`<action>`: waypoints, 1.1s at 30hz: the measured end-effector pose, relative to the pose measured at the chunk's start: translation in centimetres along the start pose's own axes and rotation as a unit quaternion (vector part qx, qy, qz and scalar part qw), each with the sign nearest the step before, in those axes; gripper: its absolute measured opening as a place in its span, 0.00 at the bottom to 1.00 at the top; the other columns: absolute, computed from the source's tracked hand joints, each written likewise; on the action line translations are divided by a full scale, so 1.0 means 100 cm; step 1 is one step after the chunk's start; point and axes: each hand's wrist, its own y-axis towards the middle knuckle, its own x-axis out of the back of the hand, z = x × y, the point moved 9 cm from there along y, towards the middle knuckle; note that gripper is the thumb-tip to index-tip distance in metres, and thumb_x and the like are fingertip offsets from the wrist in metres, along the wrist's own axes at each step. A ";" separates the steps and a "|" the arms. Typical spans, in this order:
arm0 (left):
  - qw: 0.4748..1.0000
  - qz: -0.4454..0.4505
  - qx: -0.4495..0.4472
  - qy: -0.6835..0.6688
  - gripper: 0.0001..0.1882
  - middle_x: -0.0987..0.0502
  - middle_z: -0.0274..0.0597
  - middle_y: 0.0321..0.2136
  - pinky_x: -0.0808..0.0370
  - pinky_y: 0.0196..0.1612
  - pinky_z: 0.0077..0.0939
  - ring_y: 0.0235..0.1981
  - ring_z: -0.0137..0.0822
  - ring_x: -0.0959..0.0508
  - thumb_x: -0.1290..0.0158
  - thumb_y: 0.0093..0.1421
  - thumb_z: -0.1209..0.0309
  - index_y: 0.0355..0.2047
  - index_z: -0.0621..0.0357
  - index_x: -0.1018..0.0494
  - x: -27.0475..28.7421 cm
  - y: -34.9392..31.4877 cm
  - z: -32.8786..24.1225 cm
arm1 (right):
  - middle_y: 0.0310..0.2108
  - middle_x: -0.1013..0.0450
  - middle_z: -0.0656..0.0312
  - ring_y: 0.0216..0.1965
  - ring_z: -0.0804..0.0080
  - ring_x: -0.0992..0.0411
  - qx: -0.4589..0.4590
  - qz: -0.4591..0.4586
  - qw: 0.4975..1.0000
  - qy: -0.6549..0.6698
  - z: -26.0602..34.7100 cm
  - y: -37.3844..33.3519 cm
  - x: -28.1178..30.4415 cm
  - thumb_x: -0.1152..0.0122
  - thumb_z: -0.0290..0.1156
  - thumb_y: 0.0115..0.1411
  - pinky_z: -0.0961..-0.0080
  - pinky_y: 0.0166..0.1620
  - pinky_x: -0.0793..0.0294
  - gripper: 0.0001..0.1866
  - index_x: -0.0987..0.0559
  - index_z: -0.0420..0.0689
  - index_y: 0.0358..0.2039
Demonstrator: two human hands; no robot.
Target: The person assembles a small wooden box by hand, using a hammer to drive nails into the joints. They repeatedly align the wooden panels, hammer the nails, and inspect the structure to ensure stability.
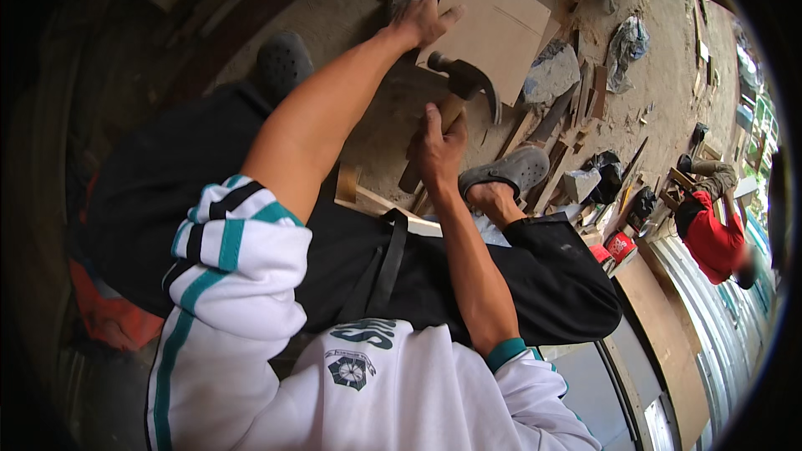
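Head view: claw hammer [465, 81] in our right hand [441, 150], fingers wrapped round handle [452, 108]; likely head-heavy, hold low. Pale box [494, 29] on ground [660, 88] looks light, stiff; grip edges. Left hand [423, 21] at box edge, thumb spread; whether pinching, cannot tell.

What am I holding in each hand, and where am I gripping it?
Your right hand grips the hammer by its wooden handle, below the head. Your left hand holds the wooden box at its left edge, thumb on the broad face.
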 end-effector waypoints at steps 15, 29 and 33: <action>1.000 0.003 0.008 0.007 0.54 0.30 0.69 0.54 0.34 0.60 0.45 0.58 0.60 0.30 0.56 0.55 0.29 0.60 0.71 0.39 -0.007 0.009 0.017 | 0.31 0.26 0.36 0.32 0.34 0.27 0.132 0.094 0.913 -0.374 0.033 0.007 -0.002 0.46 0.26 0.58 0.48 0.33 0.28 0.11 0.29 0.38 0.41; 1.000 -0.012 0.003 0.016 0.49 0.29 0.70 0.52 0.36 0.61 0.46 0.57 0.61 0.30 0.59 0.59 0.33 0.59 0.71 0.38 -0.006 0.002 0.003 | 0.20 0.31 0.62 0.16 0.71 0.31 0.108 0.020 0.979 -0.169 0.016 0.008 0.016 0.45 0.33 0.66 0.73 0.21 0.32 0.08 0.29 0.41 0.40; 1.000 -0.007 0.005 0.016 0.49 0.29 0.70 0.53 0.35 0.60 0.47 0.57 0.61 0.30 0.59 0.59 0.32 0.60 0.70 0.38 -0.004 0.003 0.005 | 0.19 0.34 0.64 0.13 0.75 0.35 -0.021 -0.009 0.995 0.098 -0.012 0.008 0.027 0.45 0.37 0.66 0.76 0.15 0.34 0.11 0.32 0.44 0.38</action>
